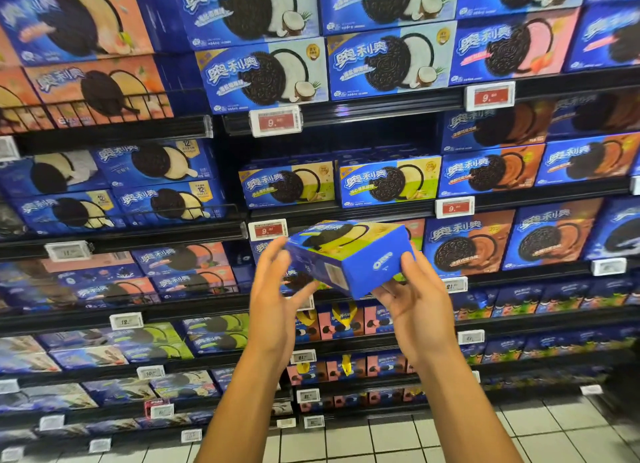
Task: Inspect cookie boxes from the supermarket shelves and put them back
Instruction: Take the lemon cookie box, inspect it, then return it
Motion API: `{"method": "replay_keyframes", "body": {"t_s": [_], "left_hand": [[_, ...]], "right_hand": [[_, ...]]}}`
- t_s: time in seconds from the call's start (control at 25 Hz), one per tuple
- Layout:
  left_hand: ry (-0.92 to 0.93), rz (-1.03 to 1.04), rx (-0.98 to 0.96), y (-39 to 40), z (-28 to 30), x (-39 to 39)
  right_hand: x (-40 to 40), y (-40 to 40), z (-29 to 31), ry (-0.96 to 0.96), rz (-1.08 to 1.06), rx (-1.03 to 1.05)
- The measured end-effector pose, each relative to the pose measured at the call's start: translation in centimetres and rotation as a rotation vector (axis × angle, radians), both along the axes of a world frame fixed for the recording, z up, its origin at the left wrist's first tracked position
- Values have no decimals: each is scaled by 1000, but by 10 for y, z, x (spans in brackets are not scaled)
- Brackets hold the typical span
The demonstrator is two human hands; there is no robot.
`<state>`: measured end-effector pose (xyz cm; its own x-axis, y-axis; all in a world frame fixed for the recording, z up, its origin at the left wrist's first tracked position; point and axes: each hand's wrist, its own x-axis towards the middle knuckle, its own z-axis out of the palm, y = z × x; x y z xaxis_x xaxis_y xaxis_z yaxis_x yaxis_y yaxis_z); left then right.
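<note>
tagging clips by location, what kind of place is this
A supermarket aisle, most likely: shelves stacked with cookie boxes, price tags clipped along the shelf edges, and a tiled floor.

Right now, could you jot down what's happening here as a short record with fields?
place: supermarket shelves stacked with cookie boxes
held item: blue and yellow-green cookie box, tilted, in front of the shelves
right hand: grips the box's right end, thumb on the blue side
left hand: fingers spread at the box's left end; contact unclear
matching boxes: on the shelf just above
floor: white tiles
</note>
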<state>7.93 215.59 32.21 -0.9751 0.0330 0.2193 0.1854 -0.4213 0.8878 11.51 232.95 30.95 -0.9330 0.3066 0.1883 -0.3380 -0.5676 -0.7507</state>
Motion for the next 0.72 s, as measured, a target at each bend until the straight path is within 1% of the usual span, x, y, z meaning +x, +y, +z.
{"method": "replay_keyframes", "body": {"t_s": [0.08, 0.12, 0.16, 0.24, 0.32, 0.4, 0.56, 0.72], "left_hand": [[-197, 85, 125, -13, -4, -10], [-267, 69, 153, -19, -7, -14], [-298, 20, 157, -23, -9, -16], [-258, -69, 132, -28, -10, -18], [-185, -68, 120, -27, -9, -19], [-117, -42, 131, -26, -9, -19], [-8, -42, 179, -21, -8, -15], [38, -19, 224, -18, -9, -13]], "right_hand": [[1, 15, -1, 22, 65, -87], [1, 22, -2, 26, 87, -127], [1, 28, -2, 17, 109, -159], [-1, 33, -1, -12, 143, -191], [-6, 36, 1, -23, 137, -170], [-10, 36, 6, -36, 94, -114], [-13, 42, 14, -113, -68, 53], [-9, 43, 8, -145, -49, 155]]}}
